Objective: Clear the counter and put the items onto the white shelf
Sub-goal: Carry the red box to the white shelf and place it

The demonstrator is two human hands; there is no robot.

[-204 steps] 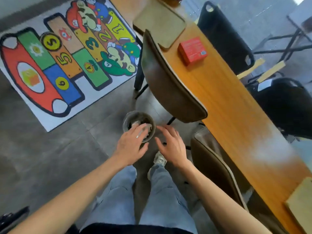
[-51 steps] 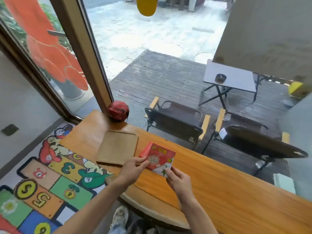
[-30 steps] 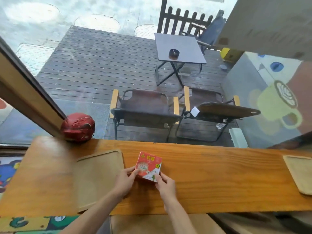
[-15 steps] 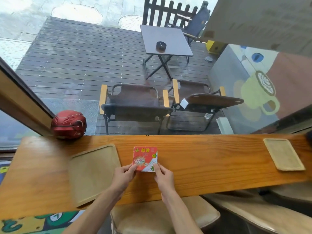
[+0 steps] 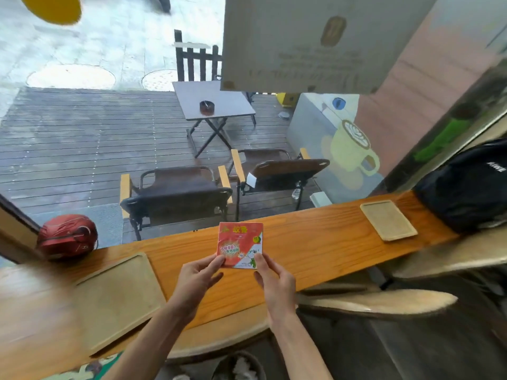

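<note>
A small red box [image 5: 241,244] with a cartoon print is held upright above the wooden counter [image 5: 315,248], its front facing me. My left hand [image 5: 199,278] pinches its lower left corner and my right hand [image 5: 274,281] pinches its lower right corner. A large wooden tray [image 5: 115,297] lies on the counter to the left of my hands. A smaller wooden tray [image 5: 388,220] lies to the right. A red helmet [image 5: 67,237] rests at the counter's far left by the window frame. No white shelf is in view.
A black backpack [image 5: 466,187] sits at the counter's right end. Stool seats [image 5: 378,301] stand under the counter's near edge. A bin [image 5: 238,366] stands on the floor below. Behind the window are deck chairs and a folding table.
The box has risen a little off the counter and stands more upright in both hands. My view has swung to the right, bringing the backpack into sight.
</note>
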